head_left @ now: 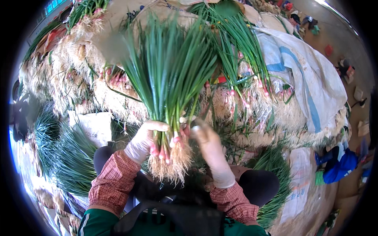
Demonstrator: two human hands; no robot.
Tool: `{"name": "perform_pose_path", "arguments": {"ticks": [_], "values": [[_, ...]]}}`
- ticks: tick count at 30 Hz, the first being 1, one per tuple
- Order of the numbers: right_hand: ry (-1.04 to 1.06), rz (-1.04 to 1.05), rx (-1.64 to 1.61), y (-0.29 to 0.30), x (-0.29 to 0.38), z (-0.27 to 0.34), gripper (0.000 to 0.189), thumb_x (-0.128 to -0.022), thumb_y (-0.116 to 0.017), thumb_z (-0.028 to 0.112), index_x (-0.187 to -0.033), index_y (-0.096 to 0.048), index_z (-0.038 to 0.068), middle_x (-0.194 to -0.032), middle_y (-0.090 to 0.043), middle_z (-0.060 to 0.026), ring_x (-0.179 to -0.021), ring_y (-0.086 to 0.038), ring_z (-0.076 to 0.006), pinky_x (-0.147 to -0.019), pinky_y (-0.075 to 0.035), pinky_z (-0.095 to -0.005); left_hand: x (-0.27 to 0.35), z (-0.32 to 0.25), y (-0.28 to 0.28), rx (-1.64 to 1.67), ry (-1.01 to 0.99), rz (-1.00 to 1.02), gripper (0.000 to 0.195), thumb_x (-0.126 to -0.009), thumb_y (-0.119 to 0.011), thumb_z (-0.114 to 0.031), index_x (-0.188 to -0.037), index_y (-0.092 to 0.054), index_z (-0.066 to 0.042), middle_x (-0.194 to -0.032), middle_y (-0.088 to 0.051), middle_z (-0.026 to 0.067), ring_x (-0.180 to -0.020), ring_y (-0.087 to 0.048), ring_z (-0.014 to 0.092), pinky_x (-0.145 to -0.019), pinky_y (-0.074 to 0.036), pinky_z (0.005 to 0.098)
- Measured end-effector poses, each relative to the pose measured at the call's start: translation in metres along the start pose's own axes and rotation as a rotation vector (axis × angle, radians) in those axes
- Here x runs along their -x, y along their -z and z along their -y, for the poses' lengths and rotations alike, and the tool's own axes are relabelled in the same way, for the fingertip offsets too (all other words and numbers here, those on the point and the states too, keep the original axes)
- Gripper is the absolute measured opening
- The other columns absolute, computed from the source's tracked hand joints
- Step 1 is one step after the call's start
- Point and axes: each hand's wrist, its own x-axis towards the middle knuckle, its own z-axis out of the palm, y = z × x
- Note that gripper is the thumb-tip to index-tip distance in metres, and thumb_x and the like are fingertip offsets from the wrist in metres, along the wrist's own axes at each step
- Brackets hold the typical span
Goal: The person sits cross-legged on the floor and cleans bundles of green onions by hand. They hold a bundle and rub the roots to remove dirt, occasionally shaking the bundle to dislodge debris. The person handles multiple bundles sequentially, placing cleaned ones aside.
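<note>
A bunch of green onions (169, 73) with long green leaves, pink bulbs and pale hairy roots is held up in front of me, roots toward my lap. My left hand (144, 141), in a thin whitish glove, grips the bunch just above the bulbs on its left side. At the right side of the bulbs is my right hand (210, 147), also gloved and blurred, its fingers by a stalk; whether they pinch it is unclear. Behind the bunch, a heap of onions (260, 67) lies with bulbs and roots facing me.
White woven sacking with a blue stripe (307, 73) covers the heap's right part. Piles of green onions lie at left (73, 156) and right (274, 174) of my knees. A white printed bag (91, 126) sits at left. A person in blue (339, 165) is at far right.
</note>
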Motion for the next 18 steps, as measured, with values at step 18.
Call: {"name": "perform_pose_path", "arguments": {"ticks": [18], "values": [[0.64, -0.336, -0.307, 0.128, 0.099, 0.123, 0.055, -0.097, -0.053, 0.034, -0.132, -0.044, -0.007, -0.079, -0.05, -0.0024, -0.067, -0.047, -0.0106, -0.063, -0.042, -0.0261, -0.022, 0.019, 0.046, 0.106, 0.174, 0.18, 0.042, -0.084, -0.059, -0.018, -0.117, -0.054, 0.008, -0.09, -0.065, 0.026, -0.05, -0.064, 0.04, -0.038, -0.055, 0.0448]]}}
